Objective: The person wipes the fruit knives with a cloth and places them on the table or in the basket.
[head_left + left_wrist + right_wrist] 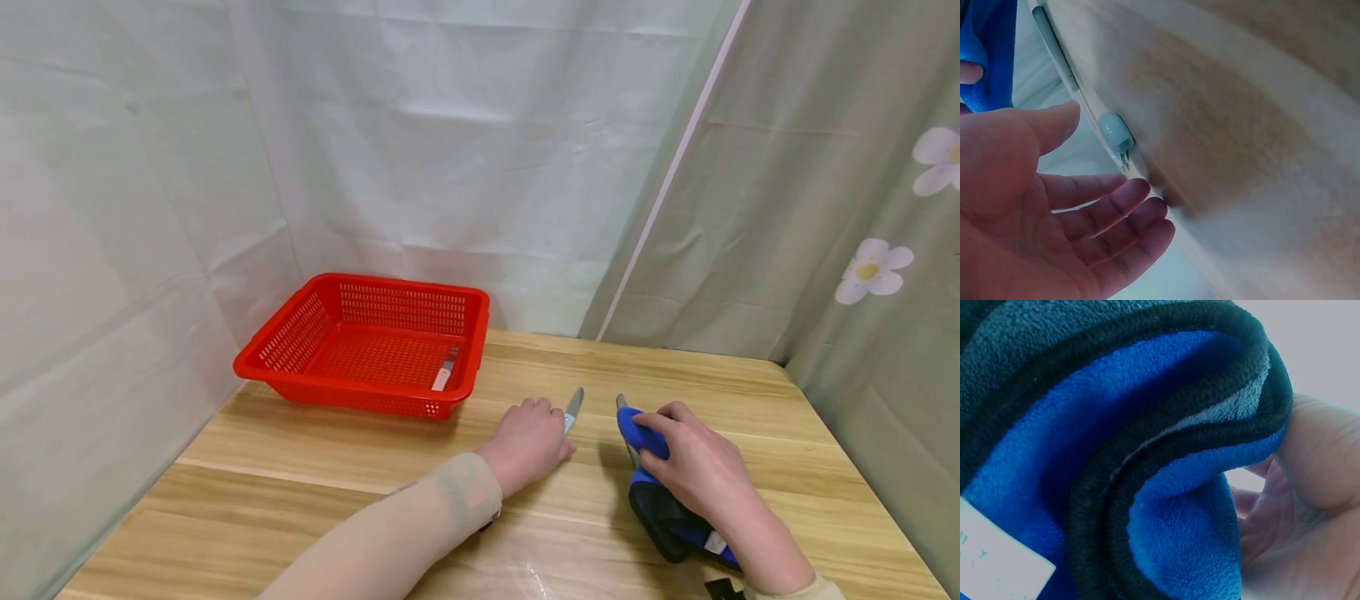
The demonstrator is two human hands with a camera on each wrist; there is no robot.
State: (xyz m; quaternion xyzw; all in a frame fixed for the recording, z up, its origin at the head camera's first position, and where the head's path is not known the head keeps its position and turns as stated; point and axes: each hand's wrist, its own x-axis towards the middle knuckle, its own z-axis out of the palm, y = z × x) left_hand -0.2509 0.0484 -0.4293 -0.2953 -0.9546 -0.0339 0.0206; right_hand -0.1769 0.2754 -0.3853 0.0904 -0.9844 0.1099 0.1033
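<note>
A small knife (574, 405) with a grey blade and pale blue handle lies on the wooden table, partly covered by my left hand (529, 442) in the head view. The left wrist view has that hand's fingers loosely extended, with the pale blue handle (1115, 131) between thumb and fingertips but not gripped. My right hand (697, 458) pinches a folded blue cloth (639, 431) with dark edging between thumb and fingers. Behind the cloth, a slim grey utensil (621, 401) shows only in part; the left wrist view shows a slim grey length (1054, 47) beside the cloth.
A red perforated basket (360, 397) stands at the back left of the table, with a white-handled utensil (444, 373) inside near its right wall. Pale curtains (465, 150) hang behind and along both sides. A white label (1000, 559) is attached to the cloth.
</note>
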